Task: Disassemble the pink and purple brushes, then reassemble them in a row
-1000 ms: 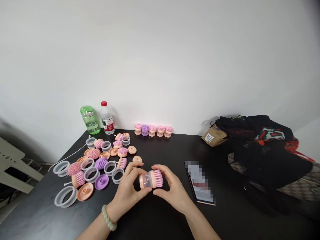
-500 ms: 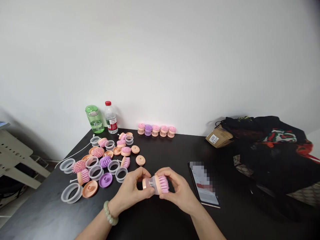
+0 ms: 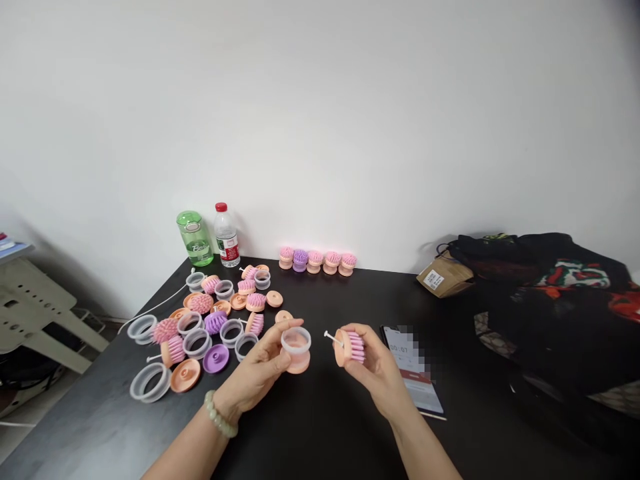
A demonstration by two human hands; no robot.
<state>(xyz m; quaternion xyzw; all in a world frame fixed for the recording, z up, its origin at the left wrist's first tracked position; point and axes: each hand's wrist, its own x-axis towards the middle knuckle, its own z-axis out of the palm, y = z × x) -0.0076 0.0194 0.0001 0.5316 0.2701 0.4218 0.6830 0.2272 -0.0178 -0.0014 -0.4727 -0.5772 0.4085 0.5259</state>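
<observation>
**Two bare hands hold separate brush parts above a black tabletop (image 3: 315, 433)**
Scattered peach, purple and clear plastic parts (image 3: 200, 333) lie at nine o'clock; a row of five pink and purple round brushes (image 3: 317, 261) stands at twelve. The left hand (image 3: 255, 373) grips a clear plastic cup (image 3: 296, 348) with a peach base; the right hand (image 3: 375, 367) closes around a peach, pink-bristled brush head (image 3: 350, 348) with a thin white pin.

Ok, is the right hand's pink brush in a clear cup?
No: the pink brush is out, apart from the clear cup in the left hand.
</observation>
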